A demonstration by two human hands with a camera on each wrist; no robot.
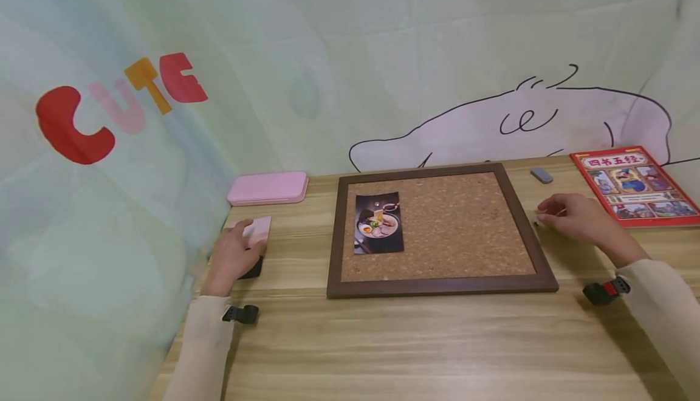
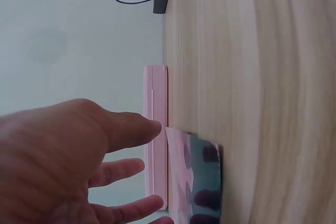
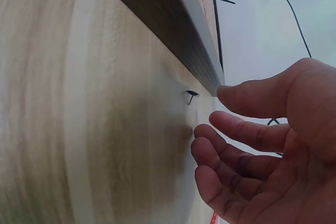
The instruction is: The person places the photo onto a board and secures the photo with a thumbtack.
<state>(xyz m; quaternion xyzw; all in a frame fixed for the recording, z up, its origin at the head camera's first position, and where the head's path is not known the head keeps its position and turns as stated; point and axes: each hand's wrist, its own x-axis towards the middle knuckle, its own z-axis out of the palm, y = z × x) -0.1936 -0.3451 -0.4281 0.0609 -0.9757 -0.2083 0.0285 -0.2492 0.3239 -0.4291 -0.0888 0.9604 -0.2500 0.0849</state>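
Though it's small, tack (image 3: 193, 94), dark-topped, flat-headed, thin-shanked

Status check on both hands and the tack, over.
Left hand over glossy pink print. Right hand beside tack, not holding it. Tack on table beside corkboard; nothing visibly blocking.

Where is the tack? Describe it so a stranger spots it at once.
Find the brown-framed corkboard on the table. Just outside its right side, by the right hand, lies the tack: a thin pin with a small dark head. Its tiny size sets it apart from the grey block farther back and the red book.
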